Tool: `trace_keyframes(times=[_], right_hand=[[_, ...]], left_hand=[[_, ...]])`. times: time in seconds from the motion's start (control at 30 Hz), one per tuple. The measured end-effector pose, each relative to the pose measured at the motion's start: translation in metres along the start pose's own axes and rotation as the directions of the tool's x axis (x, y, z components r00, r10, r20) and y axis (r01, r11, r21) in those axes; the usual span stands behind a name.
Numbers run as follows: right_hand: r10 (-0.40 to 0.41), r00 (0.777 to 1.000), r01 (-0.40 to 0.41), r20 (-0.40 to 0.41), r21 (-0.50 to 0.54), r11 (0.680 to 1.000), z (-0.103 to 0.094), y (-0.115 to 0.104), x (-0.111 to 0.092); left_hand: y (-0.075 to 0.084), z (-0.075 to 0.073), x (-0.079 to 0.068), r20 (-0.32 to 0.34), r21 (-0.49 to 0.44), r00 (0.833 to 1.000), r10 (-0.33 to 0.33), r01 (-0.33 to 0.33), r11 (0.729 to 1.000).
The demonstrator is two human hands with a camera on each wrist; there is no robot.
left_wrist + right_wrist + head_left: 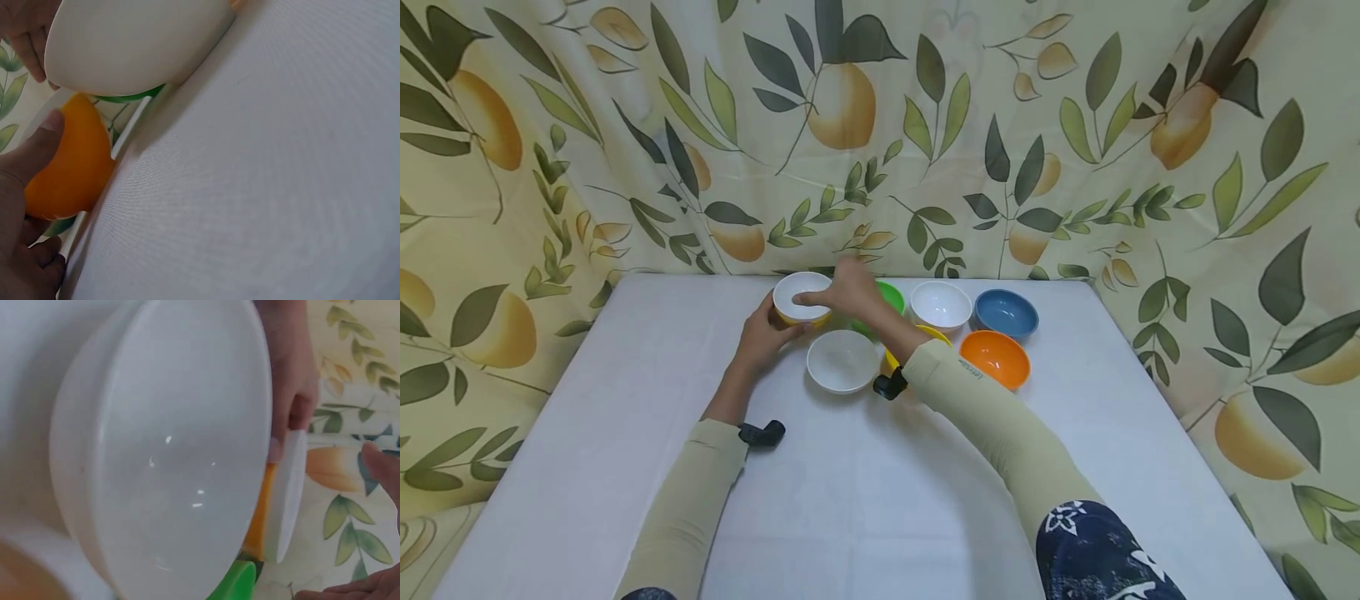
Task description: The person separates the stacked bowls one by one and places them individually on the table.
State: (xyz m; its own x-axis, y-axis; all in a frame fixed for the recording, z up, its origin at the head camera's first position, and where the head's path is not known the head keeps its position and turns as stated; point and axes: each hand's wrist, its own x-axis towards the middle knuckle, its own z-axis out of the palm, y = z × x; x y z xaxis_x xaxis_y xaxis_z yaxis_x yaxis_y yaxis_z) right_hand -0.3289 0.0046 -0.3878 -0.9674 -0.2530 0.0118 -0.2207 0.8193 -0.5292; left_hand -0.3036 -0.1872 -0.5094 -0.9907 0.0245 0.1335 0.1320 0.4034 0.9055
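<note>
My left hand (758,340) grips a yellow bowl (81,156) at the back left of the table, thumb on its near side and fingers round the far side. Nested in that bowl is a white bowl (787,293), its rim showing above the yellow. Over it hovers my right hand (852,292), fingers extended and holding nothing; in the right wrist view its thumb and fingers stand apart from the bowls. Just in front sits another white bowl (842,363). A green bowl (891,297) is partly hidden behind my right hand and forearm.
Further right stand a third white bowl (940,307), a blue bowl (1006,314) and an orange bowl (996,360). My right forearm mostly covers a second yellow bowl (934,335). A fruit-patterned curtain (925,167) hangs right behind the table's back edge.
</note>
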Motion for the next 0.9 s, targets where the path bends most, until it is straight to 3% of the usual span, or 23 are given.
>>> trace_keyframes(times=[0.2, 0.5, 0.9], right_hand=[[-0.028, 0.998, 0.036, 0.057, -0.15, 0.988, 0.014, -0.004, 0.015], [-0.025, 0.993, 0.056, 0.119, -0.264, 0.963, 0.026, -0.01, 0.02], [0.006, 0.993, 0.026, 0.119, -0.272, 0.962, 0.031, -0.01, 0.022]], left_hand=[[-0.001, 0.0, 0.0, 0.002, -0.013, 1.0, 0.009, -0.009, 1.0], [-0.003, 0.0, 0.002, 0.013, -0.031, 1.0, 0.003, -0.003, 1.0], [-0.005, 0.0, 0.004, -0.005, -0.007, 1.0, 0.029, -0.029, 1.0]])
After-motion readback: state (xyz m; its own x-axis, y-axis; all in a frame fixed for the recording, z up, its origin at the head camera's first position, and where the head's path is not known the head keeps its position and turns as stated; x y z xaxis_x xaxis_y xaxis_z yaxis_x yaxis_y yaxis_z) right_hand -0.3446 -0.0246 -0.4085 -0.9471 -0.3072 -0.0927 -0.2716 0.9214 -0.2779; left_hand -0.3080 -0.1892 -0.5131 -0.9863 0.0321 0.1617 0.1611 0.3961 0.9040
